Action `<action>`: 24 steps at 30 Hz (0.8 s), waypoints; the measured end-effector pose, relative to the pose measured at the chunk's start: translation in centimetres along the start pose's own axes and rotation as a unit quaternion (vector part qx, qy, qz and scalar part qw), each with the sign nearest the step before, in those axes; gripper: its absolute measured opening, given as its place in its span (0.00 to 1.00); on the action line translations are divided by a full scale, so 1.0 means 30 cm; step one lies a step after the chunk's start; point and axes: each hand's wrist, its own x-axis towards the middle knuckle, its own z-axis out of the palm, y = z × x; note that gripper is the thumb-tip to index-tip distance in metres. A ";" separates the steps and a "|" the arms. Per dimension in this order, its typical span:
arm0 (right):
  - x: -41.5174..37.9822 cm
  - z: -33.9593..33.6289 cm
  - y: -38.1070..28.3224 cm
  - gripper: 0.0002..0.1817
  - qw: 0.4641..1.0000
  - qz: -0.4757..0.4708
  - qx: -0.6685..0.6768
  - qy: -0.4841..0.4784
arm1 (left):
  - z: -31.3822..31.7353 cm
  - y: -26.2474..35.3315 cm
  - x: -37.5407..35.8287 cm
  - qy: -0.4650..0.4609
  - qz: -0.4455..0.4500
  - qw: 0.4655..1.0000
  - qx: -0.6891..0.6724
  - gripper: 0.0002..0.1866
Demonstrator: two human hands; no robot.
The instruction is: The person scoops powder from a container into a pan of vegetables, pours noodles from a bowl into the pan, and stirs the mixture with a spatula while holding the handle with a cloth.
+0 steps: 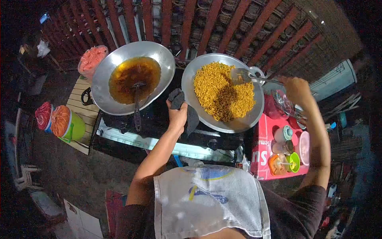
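Note:
Noodles (211, 85) fill the middle of a large metal wok (191, 88) on a black stove. My right hand (296, 92) is closed round the handle of a metal spatula (240, 76), whose blade rests at the noodles' upper right. At the wok's left side, my left hand (177, 116) grips a dark grey cloth (176, 98), part of which hangs beside the wok. Farther left, a second wok (161, 59) holds brown-yellow oil (131, 75), with a dark ladle (137, 107) leaning in it.
A tub of pink-red food (93, 59) stands behind the left wok. Green and orange containers (75, 125) are at far left. On the right, a red table (264, 159) bears small jars and a green cup (293, 162). Reddish slats (207, 28) rise behind the stove.

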 end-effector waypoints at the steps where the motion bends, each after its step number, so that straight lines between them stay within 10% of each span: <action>1: -0.019 -0.033 0.025 0.16 1.000 -0.006 -0.007 0.006 | -0.001 -0.011 0.005 -0.002 -0.003 1.000 0.002 0.22; 6: -0.003 0.061 0.126 0.11 0.985 -0.023 -0.162 -0.056 | -0.015 -0.045 0.028 -0.012 0.044 0.998 0.041 0.23; 13: 0.133 0.608 -0.125 0.13 0.960 0.086 0.265 0.027 | -0.009 -0.071 0.031 0.024 0.030 0.998 0.052 0.25; 24: -0.057 0.271 -0.095 0.10 0.966 0.119 0.216 0.080 | -0.001 -0.039 0.028 0.010 0.023 0.999 0.047 0.22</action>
